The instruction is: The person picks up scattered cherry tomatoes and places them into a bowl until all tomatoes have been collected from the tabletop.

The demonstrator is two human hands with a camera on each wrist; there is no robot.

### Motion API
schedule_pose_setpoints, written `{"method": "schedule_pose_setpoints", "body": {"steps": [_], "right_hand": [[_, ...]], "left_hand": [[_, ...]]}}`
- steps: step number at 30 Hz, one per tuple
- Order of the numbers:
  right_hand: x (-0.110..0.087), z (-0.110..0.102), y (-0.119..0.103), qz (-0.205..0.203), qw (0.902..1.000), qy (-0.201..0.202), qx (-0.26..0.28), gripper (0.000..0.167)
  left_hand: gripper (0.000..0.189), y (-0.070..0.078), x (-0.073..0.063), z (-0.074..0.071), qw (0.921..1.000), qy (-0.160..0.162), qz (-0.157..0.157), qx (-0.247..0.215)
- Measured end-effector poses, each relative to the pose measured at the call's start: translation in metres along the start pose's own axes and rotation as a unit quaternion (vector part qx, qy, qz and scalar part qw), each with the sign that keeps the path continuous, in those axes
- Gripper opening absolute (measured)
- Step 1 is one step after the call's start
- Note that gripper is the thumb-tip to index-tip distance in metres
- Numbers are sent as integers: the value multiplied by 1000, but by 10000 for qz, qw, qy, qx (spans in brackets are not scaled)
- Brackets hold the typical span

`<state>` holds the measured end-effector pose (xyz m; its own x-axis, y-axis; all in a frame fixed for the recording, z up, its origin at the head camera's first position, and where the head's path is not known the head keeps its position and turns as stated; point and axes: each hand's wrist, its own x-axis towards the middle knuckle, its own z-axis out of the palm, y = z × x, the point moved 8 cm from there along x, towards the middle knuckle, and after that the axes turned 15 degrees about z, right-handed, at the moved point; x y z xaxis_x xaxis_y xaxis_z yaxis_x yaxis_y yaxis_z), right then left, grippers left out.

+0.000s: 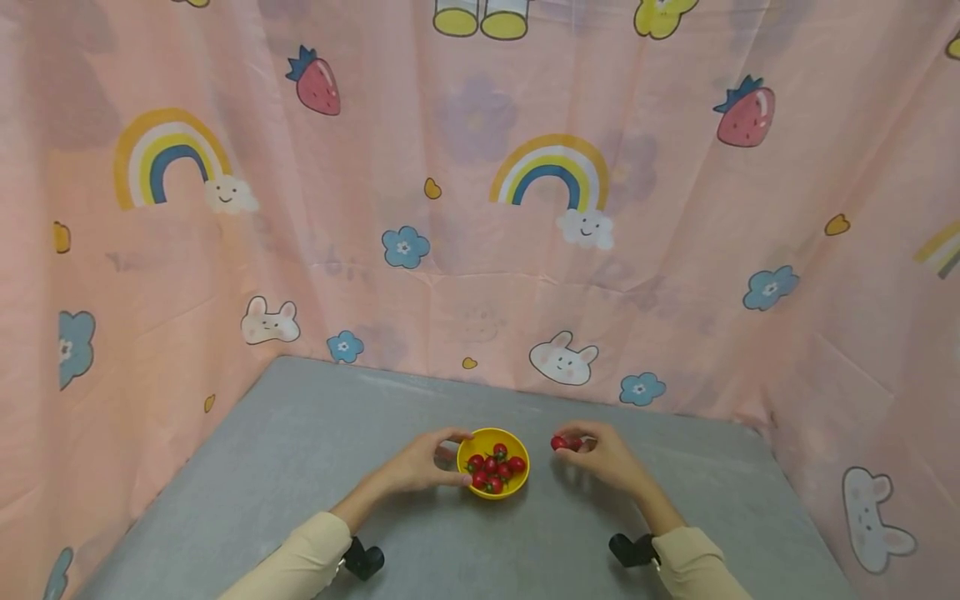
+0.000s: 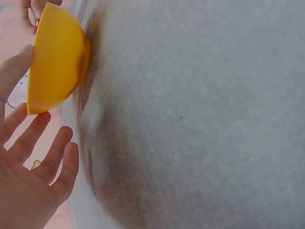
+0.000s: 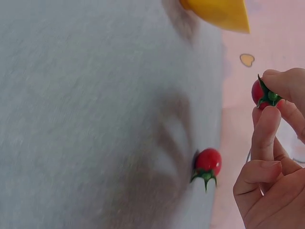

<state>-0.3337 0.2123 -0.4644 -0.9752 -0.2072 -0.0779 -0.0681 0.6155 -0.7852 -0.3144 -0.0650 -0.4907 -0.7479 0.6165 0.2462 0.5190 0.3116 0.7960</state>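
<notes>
A yellow bowl (image 1: 517, 490) stands on the grey table with several red cherry tomatoes (image 1: 491, 466) inside, green stems on some. My left hand (image 1: 420, 463) holds the bowl's left side, thumb and fingers spread along the rim. In the left wrist view, the bowl (image 2: 59, 57) hides its contents, and the other fingers are apart from it. To the right of the bowl, my right hand (image 1: 606, 457) pinches one cherry tomato (image 3: 259, 93) between thumb and fingertips, above the table. Another cherry tomato (image 3: 208, 162) lies on the table below that hand.
The grey table (image 1: 495, 558) reaches back to a pink curtain (image 1: 480, 308) printed with rainbows, strawberries and rabbits. It also hangs along both sides. Black wrist mounts (image 1: 633, 550) sit at the sleeve cuffs.
</notes>
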Motion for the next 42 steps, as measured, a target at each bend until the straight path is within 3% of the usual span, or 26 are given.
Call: {"method": "schedule_pose_setpoints", "body": {"steps": [8,17,27,38,42], "right_hand": [[6,13,-14,-338,9994,-118,-22,22],[10,29,-34,-337,9991,-243,77,23],[6,42,-52,-913,9942,-544,187,23],[-5,54,-51,-594,9921,-1050,358,28],[-7,50,-48,-712,9918,-1000,351,31]], "left_hand": [[63,2,-1,-1,9999,63,112,54],[64,1,-1,-1,9998,117,129,95],[64,-1,-1,-2,9997,119,30,199],[64,3,0,-3,9998,135,113,87],[63,3,0,-2,9998,105,157,83]]}}
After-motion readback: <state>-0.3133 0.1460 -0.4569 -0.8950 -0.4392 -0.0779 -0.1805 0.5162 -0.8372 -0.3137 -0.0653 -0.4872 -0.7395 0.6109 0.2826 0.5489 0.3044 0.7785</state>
